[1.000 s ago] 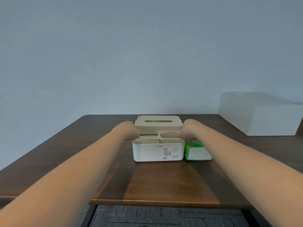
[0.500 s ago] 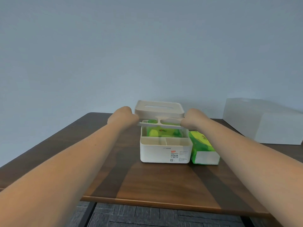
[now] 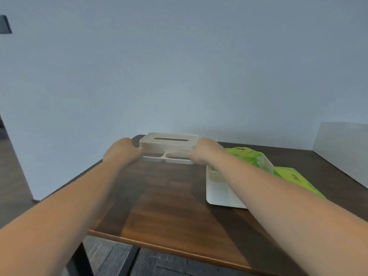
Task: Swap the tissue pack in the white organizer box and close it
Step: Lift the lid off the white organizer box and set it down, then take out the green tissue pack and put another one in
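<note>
Holding the white lid [image 3: 168,144] up over the surface [image 3: 169,206], the left hand [image 3: 121,154] is gripping its left end and the right hand [image 3: 205,153] is gripping its right end. One hand could be slipping, so the lid might be tipping and dropping. The white organizer box [image 3: 221,194] is sitting open on the right, with a green tissue pack [image 3: 246,156] inside. Another green pack [image 3: 294,179] is lying beside it. Its writing is looking too blurry to read.

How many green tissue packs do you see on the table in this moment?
2. One green tissue pack sits inside the open white organizer box, partly behind the right forearm. The other green tissue pack lies on the table, just right of the box. More may be hidden.
</note>
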Tool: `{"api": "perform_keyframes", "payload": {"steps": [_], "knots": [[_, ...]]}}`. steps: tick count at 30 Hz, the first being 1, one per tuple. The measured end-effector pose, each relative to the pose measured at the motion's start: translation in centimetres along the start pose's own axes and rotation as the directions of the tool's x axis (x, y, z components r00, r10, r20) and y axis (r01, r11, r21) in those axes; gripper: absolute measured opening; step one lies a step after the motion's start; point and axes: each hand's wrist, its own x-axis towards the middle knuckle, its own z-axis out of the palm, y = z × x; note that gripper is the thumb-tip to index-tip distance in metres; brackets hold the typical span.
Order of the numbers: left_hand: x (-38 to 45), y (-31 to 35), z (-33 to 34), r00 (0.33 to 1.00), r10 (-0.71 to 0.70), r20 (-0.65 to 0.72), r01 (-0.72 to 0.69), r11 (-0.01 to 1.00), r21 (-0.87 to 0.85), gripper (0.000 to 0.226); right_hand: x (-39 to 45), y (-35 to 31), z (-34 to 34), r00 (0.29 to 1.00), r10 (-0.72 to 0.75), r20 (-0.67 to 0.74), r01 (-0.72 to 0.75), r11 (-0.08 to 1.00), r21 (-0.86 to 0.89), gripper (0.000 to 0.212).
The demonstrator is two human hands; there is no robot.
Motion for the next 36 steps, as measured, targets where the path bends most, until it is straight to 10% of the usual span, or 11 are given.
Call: {"api": "perform_keyframes", "payload": {"steps": [25, 36], "knots": [[4.1, -5.4, 8.0, 0.993, -0.032, 0.110, 0.017, 0.991, 0.134, 0.021, 5.8, -2.5, 8.0, 0.936, 0.046, 0.348, 0.065, 0.952, -0.300, 0.030], [1.3, 1.5, 6.0, 0.983, 0.180, 0.045, -0.183, 0.980, 0.083, 0.019, 3.6, 1.4, 0.8, 0.990, 0.032, -0.136, -0.033, 0.999, -0.007, 0.018]]}}
